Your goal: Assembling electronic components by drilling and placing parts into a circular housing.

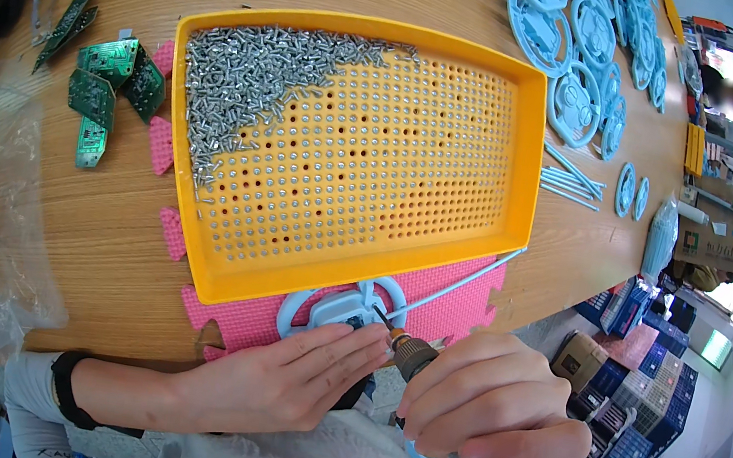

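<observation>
A light-blue plastic toy steering wheel point(337, 307) lies partly under the near wall of the yellow tray, on a pink foam mat point(448, 290). My left hand point(280, 383) reaches over its near side, fingers straight and pressed together against it; the thumb is hidden. In my closed right hand point(493, 398) is an electric screwdriver point(413, 356), tilted, its bit pointing at the wheel beside my left fingertips. Whether a screw sits under the bit cannot be made out. A thin light-blue rod point(458, 287) slants from the wheel toward the tray's right corner.
Just beyond my hands stands the yellow tray point(329, 281), its perforated floor partly filled with screws; loose screws point(248, 66) heap at its far left. Green circuit boards point(95, 95) and clear plastic bags point(2, 200) lie left. More blue wheels point(579, 100) and rods point(571, 180) lie right.
</observation>
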Tool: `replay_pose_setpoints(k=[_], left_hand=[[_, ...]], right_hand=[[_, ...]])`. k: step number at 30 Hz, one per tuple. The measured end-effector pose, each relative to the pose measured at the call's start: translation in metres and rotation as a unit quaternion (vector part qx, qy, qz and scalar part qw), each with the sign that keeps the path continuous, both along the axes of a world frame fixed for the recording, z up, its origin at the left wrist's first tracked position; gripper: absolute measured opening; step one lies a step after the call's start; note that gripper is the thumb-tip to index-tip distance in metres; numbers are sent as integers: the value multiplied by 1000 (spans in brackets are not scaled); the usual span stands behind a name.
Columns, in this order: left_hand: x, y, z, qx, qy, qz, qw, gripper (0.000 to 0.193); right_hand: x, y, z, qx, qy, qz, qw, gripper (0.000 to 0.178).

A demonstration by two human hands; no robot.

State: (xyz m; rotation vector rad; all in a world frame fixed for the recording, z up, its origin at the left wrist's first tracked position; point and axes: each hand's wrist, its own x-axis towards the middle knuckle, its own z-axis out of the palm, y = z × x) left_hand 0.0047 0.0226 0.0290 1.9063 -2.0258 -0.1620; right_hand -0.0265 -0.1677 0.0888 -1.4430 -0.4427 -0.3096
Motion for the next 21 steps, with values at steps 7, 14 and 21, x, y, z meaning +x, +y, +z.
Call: replay_pose_setpoints(k=[7, 14, 21], left_hand=[[1, 0, 0, -2, 5, 0, 1000, 49], [2, 0, 0, -12, -10, -3, 1000, 49], [-1, -2, -2, -16, -2, 2, 1000, 48]], right_hand=[[2, 0, -3, 10, 15, -13, 1000, 21], [21, -17, -7, 60, -25, 110, 992, 10], [35, -34, 12, -64, -91, -48, 993, 73]])
